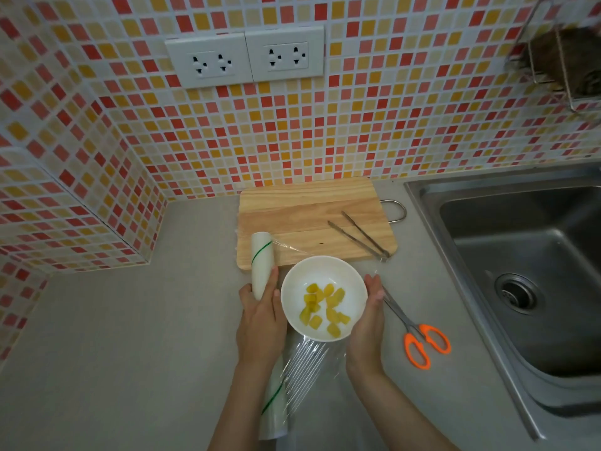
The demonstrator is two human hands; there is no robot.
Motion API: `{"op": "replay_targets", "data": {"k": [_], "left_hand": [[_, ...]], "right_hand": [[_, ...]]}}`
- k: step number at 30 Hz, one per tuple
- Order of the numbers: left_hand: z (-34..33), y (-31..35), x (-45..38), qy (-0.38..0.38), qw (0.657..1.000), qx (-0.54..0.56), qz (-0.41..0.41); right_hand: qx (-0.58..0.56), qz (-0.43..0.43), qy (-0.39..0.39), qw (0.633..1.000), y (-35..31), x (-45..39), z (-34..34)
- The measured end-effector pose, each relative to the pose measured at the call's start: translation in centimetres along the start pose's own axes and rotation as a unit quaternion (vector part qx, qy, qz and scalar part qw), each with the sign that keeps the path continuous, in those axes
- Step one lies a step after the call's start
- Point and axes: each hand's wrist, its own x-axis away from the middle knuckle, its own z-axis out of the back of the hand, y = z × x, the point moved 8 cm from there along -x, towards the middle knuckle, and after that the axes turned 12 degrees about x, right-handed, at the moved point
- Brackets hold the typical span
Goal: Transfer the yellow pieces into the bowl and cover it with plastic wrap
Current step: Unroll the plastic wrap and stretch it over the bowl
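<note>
A white bowl (292,307) stands on the grey counter just in front of the cutting board, with several yellow pieces (325,307) inside. A roll of plastic wrap (261,262) lies along the bowl's left side. My left hand (260,323) rests on the roll and holds it down. A clear sheet of film (309,356) runs from the roll across the bowl to my right hand (367,320). That hand presses the film against the bowl's right side. Whether the film lies tight on the rim I cannot tell.
A wooden cutting board (305,219) with metal tongs (361,236) lies behind the bowl. Orange-handled scissors (419,340) lie right of my right hand. A steel sink (527,271) fills the right side. Tiled walls stand behind and to the left.
</note>
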Motion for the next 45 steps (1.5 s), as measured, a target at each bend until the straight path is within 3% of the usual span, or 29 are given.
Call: {"op": "replay_targets", "data": {"k": [12, 17, 20, 23, 25, 28, 33, 38, 45], "left_hand": [[0.0, -0.2, 0.1, 0.015, 0.999, 0.032, 0.019], [0.1, 0.0, 0.1, 0.028, 0.996, 0.084, 0.006], [0.0, 0.0, 0.0, 0.027, 0.995, 0.099, 0.007], [0.1, 0.0, -0.1, 0.024, 0.993, 0.120, 0.003], [0.4, -0.2, -0.3, 0.023, 0.991, 0.130, 0.006], [0.9, -0.5, -0.5, 0.012, 0.991, 0.130, 0.003], [1.3, -1.7, -1.4, -0.025, 0.988, 0.150, 0.019], [1.8, -2.7, -1.9, -0.046, 0.990, 0.132, 0.011], [3.2, -3.2, -2.3, -0.018, 0.986, 0.164, -0.019]], "right_hand": [[-0.007, -0.050, 0.025, 0.998, 0.9, -1.6, -0.7], [0.108, 0.035, 0.025, 0.993, -2.2, -3.3, 0.7], [0.235, 0.191, -0.008, 0.953, -6.1, -4.0, -0.1], [0.400, 0.332, -0.130, 0.844, -7.0, -3.2, -3.2], [0.489, 0.350, -0.204, 0.773, -5.7, -2.6, -4.4], [0.552, 0.331, -0.268, 0.716, -4.3, -2.2, -4.8], [0.583, 0.327, -0.335, 0.664, -3.4, -1.8, -5.1], [0.572, 0.302, -0.354, 0.675, -3.3, -2.0, -4.8], [0.590, 0.306, -0.338, 0.666, -3.4, -1.9, -4.8]]}}
